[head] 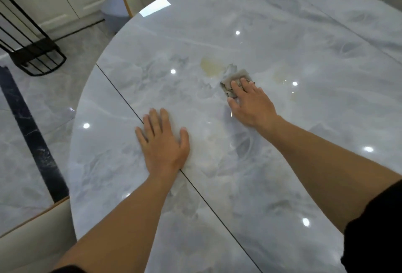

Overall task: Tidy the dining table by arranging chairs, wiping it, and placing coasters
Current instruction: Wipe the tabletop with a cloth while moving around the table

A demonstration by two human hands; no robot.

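Marble table [272, 22] carries yellowish smears [212, 67] just beyond the cloth [236, 81]; right hand [250, 104] presses it with flat fingers; left hand [163, 140] lies spread, bracing; best push forward with steady pressure, overlapping passes.

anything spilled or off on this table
Yes: a yellowish smear sits on the table beside the cloth under the right hand, and a fainter smear lies to the cloth's right; both look like unwiped spills.
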